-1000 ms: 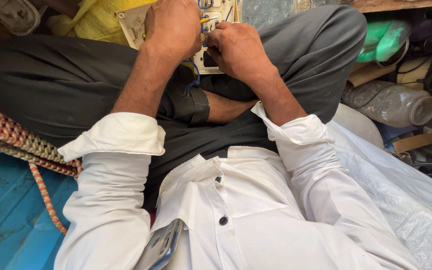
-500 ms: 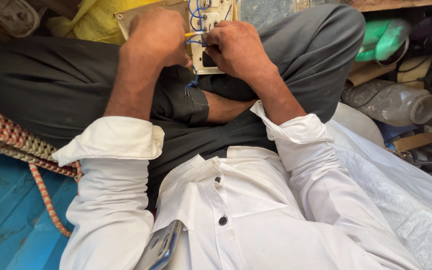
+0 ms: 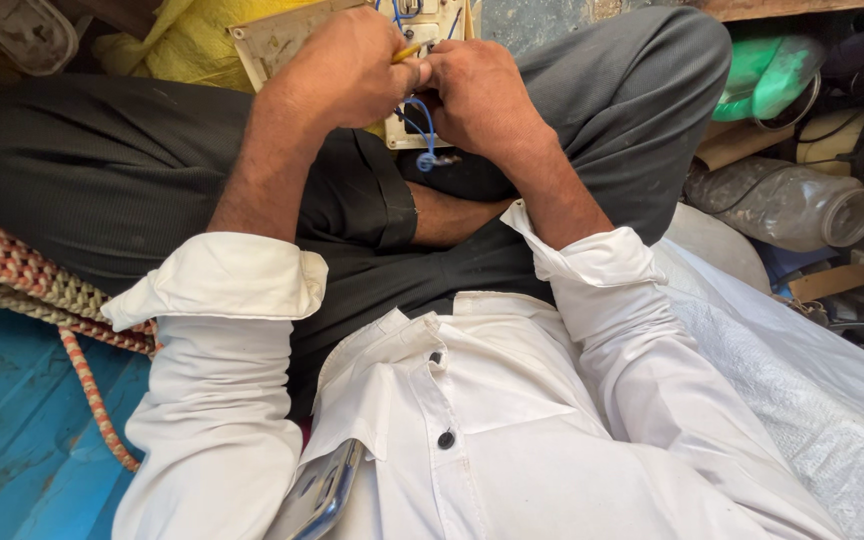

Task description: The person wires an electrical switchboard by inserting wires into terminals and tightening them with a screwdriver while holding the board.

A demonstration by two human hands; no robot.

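Head view: left hand (image 3: 342, 75) pinches a yellow-handled tool (image 3: 407, 52), right hand (image 3: 477, 95) clamps the cream switch board (image 3: 282, 38) on the lap, blue wires (image 3: 422, 125) dangling. Best keep that board braced, tool tip square, wires clear.

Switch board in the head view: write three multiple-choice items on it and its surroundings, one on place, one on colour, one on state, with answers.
1. Where is the switch board?
A. on the person's lap
B. on the blue floor
C. inside the plastic jar

2. What colour are the thin wires hanging from the board?
A. red
B. blue
C. green

3. How does the plastic jar at the right lie?
A. upright
B. upside down
C. on its side

Answers:
1 A: it rests on the dark trousers under the left hand and the right hand.
2 B: blue loops show between the hands.
3 C: its open mouth faces sideways.
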